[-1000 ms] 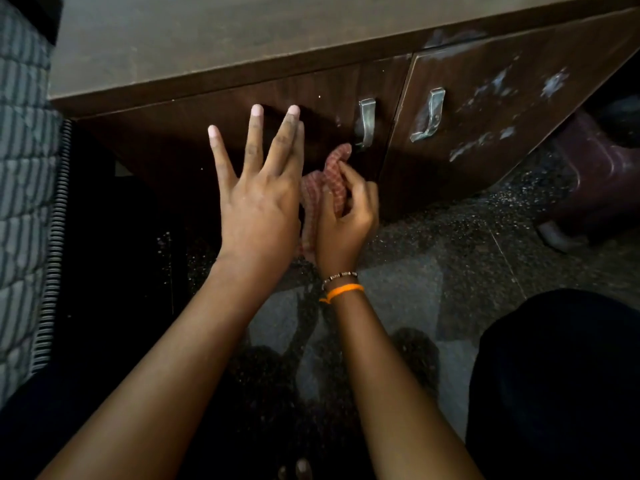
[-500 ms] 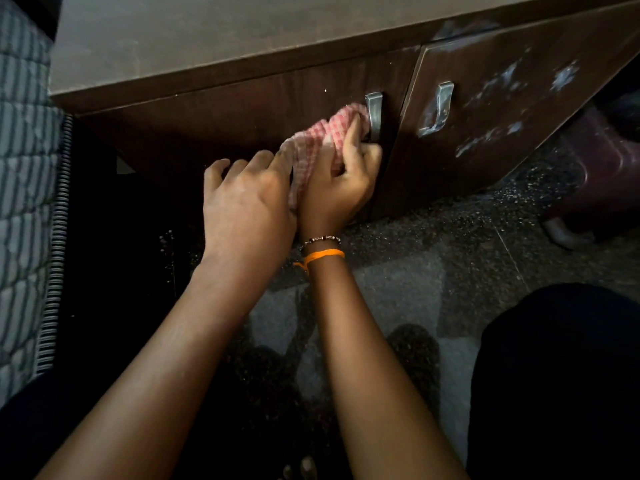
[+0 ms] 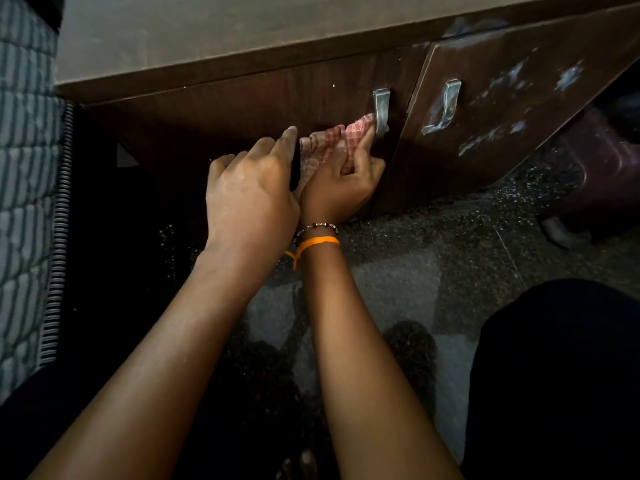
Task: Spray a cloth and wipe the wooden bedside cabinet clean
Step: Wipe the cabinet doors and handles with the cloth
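Head view, right hand (image 3: pixel 341 187) gripping cloth (image 3: pixel 329 143) against cabinet (image 3: pixel 242 109), left hand (image 3: pixel 251 188) curled alongside

Red-check cloth (image 3: pixel 329 147) bunched vs dark, prob. wooden cabinet (image 3: pixel 242 112) door

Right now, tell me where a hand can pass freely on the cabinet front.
Free: left door, between mattress and left hand. Crowded: around the left handle, where the right hand presses the checked cloth. Right door bare but smeared white.

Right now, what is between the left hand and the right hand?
In the head view, the bunched red checked cloth lies between the left hand and right hand, which grips it.
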`<act>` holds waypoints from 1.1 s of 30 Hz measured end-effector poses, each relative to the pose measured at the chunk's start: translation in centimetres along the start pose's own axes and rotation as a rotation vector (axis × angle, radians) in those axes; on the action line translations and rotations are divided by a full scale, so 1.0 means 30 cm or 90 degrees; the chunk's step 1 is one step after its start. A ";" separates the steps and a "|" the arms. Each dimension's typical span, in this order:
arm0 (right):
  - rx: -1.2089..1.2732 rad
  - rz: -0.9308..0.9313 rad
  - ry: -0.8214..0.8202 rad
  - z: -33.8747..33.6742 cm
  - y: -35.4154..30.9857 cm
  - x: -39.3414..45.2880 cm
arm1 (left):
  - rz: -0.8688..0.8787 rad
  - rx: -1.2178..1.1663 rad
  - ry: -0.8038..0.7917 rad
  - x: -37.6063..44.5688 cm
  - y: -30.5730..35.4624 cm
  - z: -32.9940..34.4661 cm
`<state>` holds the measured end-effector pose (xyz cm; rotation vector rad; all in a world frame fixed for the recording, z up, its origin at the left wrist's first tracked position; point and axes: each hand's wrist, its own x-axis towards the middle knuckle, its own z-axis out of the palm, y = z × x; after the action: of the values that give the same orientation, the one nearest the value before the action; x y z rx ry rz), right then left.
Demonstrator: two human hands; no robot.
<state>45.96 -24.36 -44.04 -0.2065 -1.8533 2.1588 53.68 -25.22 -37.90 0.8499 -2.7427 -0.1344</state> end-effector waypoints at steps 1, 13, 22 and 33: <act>0.007 0.017 -0.005 0.002 -0.007 0.000 | 0.004 0.003 0.004 0.003 -0.002 0.003; -0.114 -0.062 -0.126 -0.209 0.042 0.124 | 0.030 -0.002 -0.031 0.004 0.010 0.054; -0.356 -0.575 -0.304 -0.124 -0.031 0.181 | 0.029 -0.005 -0.052 0.011 0.023 0.057; 0.073 0.068 -0.042 -0.021 -0.099 0.139 | 0.001 -0.021 -0.045 -0.003 0.015 0.018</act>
<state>42.56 -22.09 -40.91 -0.2164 -1.7839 2.3620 53.35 -24.79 -38.35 0.8500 -2.7985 -0.2124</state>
